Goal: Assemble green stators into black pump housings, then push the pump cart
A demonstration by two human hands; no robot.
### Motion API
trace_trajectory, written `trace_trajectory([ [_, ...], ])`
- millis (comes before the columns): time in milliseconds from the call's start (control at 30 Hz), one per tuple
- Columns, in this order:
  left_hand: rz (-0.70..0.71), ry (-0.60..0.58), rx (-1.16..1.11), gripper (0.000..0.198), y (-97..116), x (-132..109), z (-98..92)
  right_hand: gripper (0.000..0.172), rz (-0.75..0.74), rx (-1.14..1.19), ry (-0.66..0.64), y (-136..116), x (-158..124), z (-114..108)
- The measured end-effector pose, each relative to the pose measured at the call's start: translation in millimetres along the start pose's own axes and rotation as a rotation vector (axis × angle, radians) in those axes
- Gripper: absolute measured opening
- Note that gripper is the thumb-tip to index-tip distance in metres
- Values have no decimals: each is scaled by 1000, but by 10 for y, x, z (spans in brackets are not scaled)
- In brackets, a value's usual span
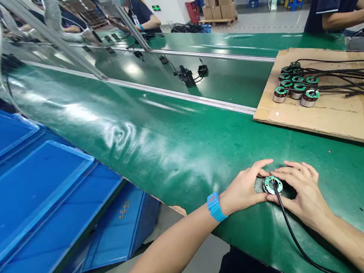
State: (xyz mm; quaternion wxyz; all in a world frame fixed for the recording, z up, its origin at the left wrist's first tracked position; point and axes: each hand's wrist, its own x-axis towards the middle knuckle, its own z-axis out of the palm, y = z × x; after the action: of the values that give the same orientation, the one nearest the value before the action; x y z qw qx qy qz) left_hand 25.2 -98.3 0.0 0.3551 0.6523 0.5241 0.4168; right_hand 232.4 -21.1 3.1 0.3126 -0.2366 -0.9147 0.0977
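While the left hand [244, 186] and right hand [305, 195] are gripping the motor stator [272, 184] between them against the desk [177, 151], fingertip pressure is best staying even, clear of the black cable [295, 238] trailing beneath the right palm.

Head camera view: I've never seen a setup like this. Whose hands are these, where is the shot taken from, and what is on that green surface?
There is no machine here: the one picture comes from a camera on a worker's head, looking forward and down at that person's own bare hands. The left hand, with a blue wristband, and the right hand close around a small round motor part with a green ring on top, resting on the green belt. A black cable runs from the part towards the worker. To the right lies a cardboard sheet bearing a cluster of similar parts with their cables. Blue crates sit at the left. Other people work at the far side of the line.
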Motion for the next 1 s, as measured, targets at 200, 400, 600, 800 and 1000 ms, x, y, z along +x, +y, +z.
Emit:
trace_trajectory([
  [200,45,45,21,76,15,-20,51,35,-15,10,44,-16,-24,4],
  [400,66,66,79,67,25,-19,96,36,-21,20,69,-13,-25,27],
  [600,44,57,85,66,21,-6,81,34,24,147,-9,31,7,-7],
  [800,59,88,98,64,36,-4,97,34,40,160,14,22,-13,12],
  [1000,66,101,63,72,29,-10,134,42,-27,96,-15,57,6,29],
])
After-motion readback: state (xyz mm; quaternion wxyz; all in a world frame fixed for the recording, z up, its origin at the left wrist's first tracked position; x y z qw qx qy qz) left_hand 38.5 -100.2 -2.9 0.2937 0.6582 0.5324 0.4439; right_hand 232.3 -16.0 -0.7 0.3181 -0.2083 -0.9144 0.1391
